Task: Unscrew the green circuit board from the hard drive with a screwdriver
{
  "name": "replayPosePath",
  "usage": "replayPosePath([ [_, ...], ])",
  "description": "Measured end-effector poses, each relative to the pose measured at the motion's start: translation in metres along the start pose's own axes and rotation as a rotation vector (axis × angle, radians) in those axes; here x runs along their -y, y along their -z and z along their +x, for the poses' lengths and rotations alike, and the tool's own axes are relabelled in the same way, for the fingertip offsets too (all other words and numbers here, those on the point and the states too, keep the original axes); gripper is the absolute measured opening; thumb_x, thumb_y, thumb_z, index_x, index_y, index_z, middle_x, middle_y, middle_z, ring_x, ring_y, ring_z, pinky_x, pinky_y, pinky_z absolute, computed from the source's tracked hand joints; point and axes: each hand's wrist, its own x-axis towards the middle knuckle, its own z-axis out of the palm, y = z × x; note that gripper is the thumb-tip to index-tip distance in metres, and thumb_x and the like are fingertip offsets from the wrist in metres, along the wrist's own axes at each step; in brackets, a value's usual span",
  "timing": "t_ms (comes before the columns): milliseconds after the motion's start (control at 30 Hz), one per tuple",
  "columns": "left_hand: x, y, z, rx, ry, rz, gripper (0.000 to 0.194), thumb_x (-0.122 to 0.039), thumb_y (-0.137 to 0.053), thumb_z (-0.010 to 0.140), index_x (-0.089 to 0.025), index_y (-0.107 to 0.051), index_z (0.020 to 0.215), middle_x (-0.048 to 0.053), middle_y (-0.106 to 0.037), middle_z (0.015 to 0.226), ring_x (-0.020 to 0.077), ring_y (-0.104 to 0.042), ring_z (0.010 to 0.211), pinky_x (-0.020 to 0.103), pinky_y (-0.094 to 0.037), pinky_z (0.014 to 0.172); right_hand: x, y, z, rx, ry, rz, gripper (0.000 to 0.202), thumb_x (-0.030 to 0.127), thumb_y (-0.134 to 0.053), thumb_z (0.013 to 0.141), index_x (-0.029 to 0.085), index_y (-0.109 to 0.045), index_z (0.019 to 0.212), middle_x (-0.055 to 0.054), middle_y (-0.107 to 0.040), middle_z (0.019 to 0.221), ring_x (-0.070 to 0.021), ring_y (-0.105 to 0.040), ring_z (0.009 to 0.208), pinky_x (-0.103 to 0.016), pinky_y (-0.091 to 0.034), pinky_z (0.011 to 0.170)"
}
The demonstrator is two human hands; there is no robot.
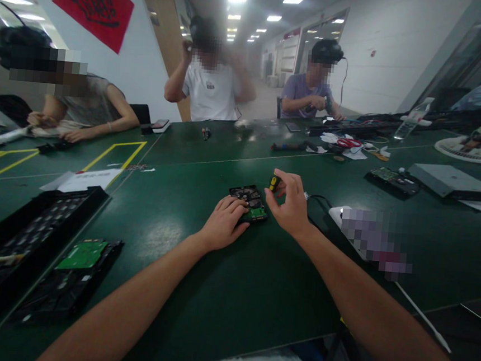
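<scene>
The hard drive (258, 212), its green circuit board exposed, is set at the middle of the green table (272, 295); it is judged stiff, fairly dense and fragile at the board, so is best gripped by its side edges. It is partly covered from the near left by the left hand (226, 222), with fingers outstretched and no firm grip seen, while just right a yellow-and-black handle (273, 182) is pinched between the right hand's (291, 202) thumb and bent fingers.
</scene>
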Motion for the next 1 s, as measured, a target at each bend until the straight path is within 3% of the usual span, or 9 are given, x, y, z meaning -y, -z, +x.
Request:
replayPosePath([
  [133, -0.0009, -0.0012, -0.0014, -0.035, -0.004, -0.015, 0.03, -0.036, -0.064, 0.098, -0.022, -0.063, 0.125, 0.01, -0.065, 0.139, 0.0326, -0.051, 0.136, 0.059, -0.04, 0.119, -0.0005, -0.0005, 0.0, 0.01, 0.012, 0.01, 0.058, 0.022, -0.06, 0.097, 0.031, -0.041, 0.151, -0.013, -0.056, 0.135, -0.0248, -0.065, 0.101, -0.045, -0.065, 0.082],
  [400, 0.0032, -0.0033, -0.0042, -0.104, 0.012, -0.079, 0.032, -0.036, -0.061, 0.101, -0.023, -0.065, 0.129, 0.011, -0.066, 0.133, 0.0297, -0.059, 0.128, 0.054, -0.048, 0.112, 0.0, 0.0009, 0.0007, -0.025, 0.001, -0.041, 0.053, 0.03, -0.067, 0.096, 0.03, -0.045, 0.144, -0.011, -0.058, 0.124, -0.0222, -0.063, 0.087, -0.042, -0.062, 0.071],
  [600, 0.002, -0.0009, -0.0044, -0.104, 0.004, -0.1, 0.029, -0.035, -0.057, 0.102, -0.023, -0.065, 0.128, 0.011, -0.067, 0.132, 0.0298, -0.061, 0.127, 0.055, -0.048, 0.112, 0.0004, 0.0024, 0.0014, -0.002, 0.015, -0.025, 0.051, 0.025, -0.059, 0.098, 0.028, -0.043, 0.147, -0.012, -0.058, 0.128, -0.0236, -0.064, 0.095, -0.045, -0.063, 0.079],
  [833, -0.0016, 0.0041, -0.0029, -0.091, 0.013, -0.096, 0.026, -0.035, -0.058, 0.101, -0.023, -0.065, 0.124, 0.011, -0.07, 0.128, 0.0284, -0.063, 0.125, 0.055, -0.047, 0.113, -0.0009, 0.001, 0.0001, -0.029, -0.028, -0.031, 0.052, 0.029, -0.066, 0.096, 0.031, -0.045, 0.143, -0.01, -0.055, 0.125, -0.0173, -0.06, 0.076, -0.045, -0.065, 0.076],
  [1000, -0.001, 0.0053, -0.0028, -0.097, -0.025, -0.072, 0.025, -0.033, -0.058, 0.101, -0.025, -0.069, 0.122, 0.009, -0.072, 0.126, 0.0289, -0.062, 0.128, 0.057, -0.047, 0.114, 0.0005, 0.0015, 0.0004, -0.008, 0.008, -0.021, 0.053, 0.026, -0.061, 0.097, 0.03, -0.043, 0.147, -0.012, -0.056, 0.129, -0.0249, -0.064, 0.096, -0.049, -0.065, 0.082],
])
